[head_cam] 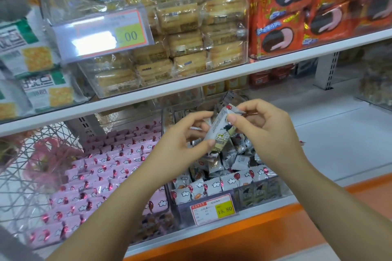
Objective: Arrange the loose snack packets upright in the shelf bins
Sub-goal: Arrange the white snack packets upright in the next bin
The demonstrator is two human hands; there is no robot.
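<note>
left hand [186,140] pinches the lower half of a grey snack packet [220,128] | right hand [261,131] pinches its top crimp | long axis tilts from 1 to 7 o'clock | loose heap [235,154] in the clear bin [169,203] lies at 6 o'clock, just beneath | upright front row [212,186] is further towards 6 | left hand seems nearer the heap, but depth is unclear

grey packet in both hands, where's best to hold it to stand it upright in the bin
Pinch the grey packet by its flat crimped top end, from above, much as the right hand does now. It is long and slim, tilted with that end up, so its lower end could enter the bin first.
</note>
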